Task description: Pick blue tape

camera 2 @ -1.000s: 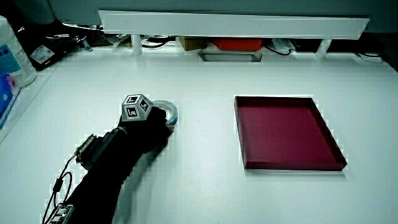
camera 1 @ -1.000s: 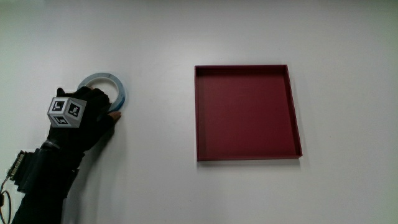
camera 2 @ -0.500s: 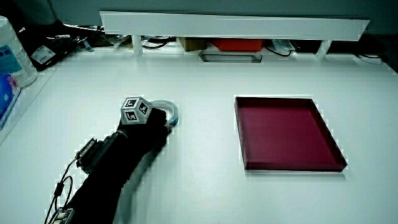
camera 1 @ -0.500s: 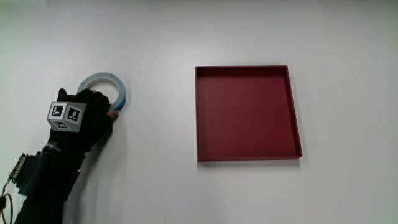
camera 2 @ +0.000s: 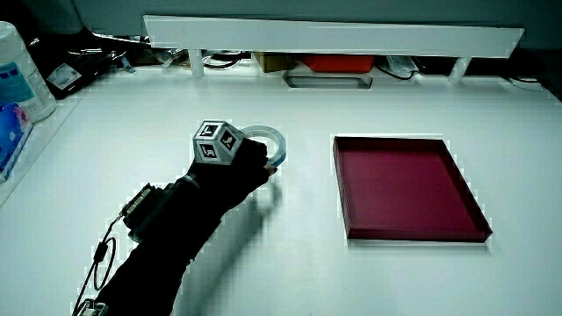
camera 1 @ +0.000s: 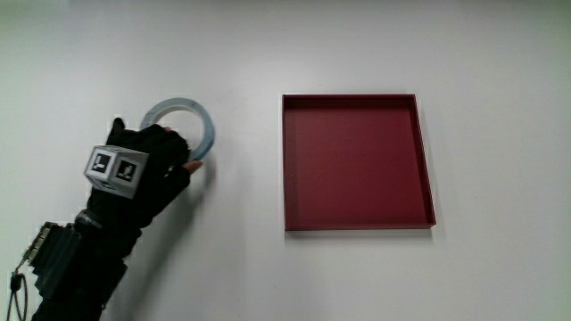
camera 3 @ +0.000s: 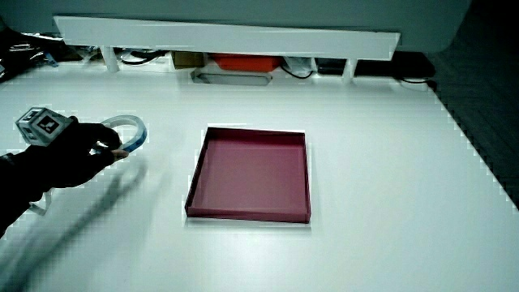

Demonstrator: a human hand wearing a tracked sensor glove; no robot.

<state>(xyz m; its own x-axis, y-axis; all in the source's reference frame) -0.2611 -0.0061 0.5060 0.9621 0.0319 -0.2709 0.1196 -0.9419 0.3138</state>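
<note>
The blue tape is a pale blue ring, and the gloved hand is shut on the part of its rim nearest the person. In both side views the tape hangs a little above the white table, with a shadow under it. The hand carries the patterned cube on its back, and the black forearm runs back toward the person. Part of the ring is hidden by the fingers.
A shallow dark red tray lies on the table beside the hand and tape. A low white partition stands at the table's edge farthest from the person. White bottles stand at the table's edge in a side view.
The hand has closed on the tape, raised it off the table and carried it a short way toward the red tray.
</note>
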